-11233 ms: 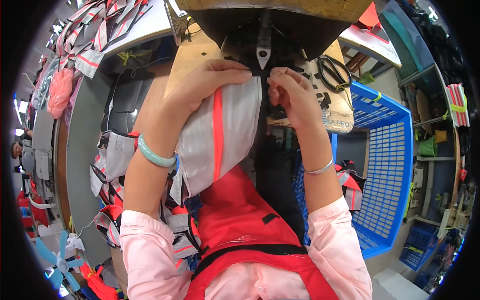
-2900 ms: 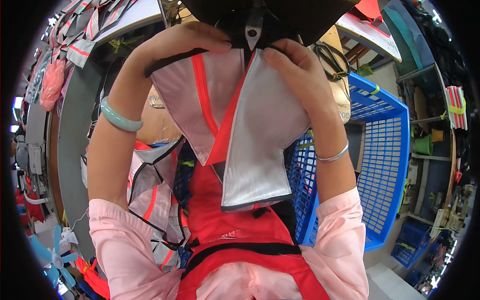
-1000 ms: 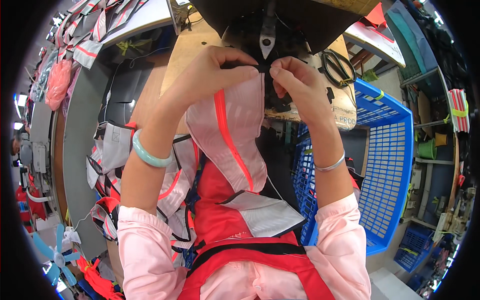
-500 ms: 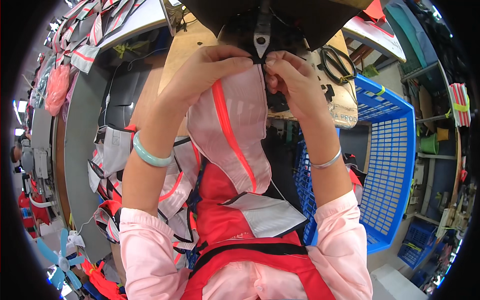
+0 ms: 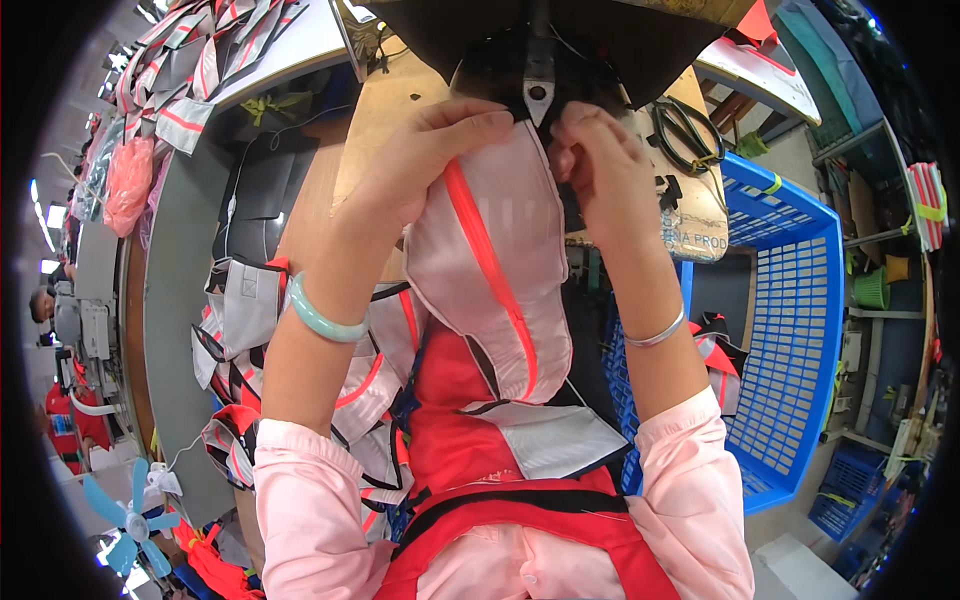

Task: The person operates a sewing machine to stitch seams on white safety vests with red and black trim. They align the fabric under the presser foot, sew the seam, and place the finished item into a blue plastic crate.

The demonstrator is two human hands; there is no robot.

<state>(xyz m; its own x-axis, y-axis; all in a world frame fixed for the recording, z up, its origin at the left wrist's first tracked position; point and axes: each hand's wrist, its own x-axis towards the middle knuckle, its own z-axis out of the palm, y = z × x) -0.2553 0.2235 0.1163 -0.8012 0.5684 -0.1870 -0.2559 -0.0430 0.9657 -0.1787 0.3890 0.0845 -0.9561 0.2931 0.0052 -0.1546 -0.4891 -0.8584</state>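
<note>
A grey fabric piece (image 5: 515,215) with an orange-red stripe and dark edging hangs from the machine toward my lap. My left hand (image 5: 440,150) is closed on its upper left edge, thumb on top. My right hand (image 5: 600,165) is at the upper right edge, fingers bunched and slightly blurred; whatever they pinch is hidden. Between my hands, the machine's pointed metal tip (image 5: 538,95) comes down at the top of the fabric. A second grey piece (image 5: 560,440) lies on my red apron (image 5: 450,440), below the hanging one.
A blue plastic basket (image 5: 835,300) stands at my right with some fabric pieces inside. More grey-and-orange pieces (image 5: 250,300) are heaped at my left. Black-handled scissors (image 5: 688,135) lie on the wooden table (image 5: 400,90). A light-blue fan (image 5: 135,522) is at lower left.
My right hand has shifted slightly right, a little away from the metal tip. The view has moved a little, so the whole scene sits slightly right and lower.
</note>
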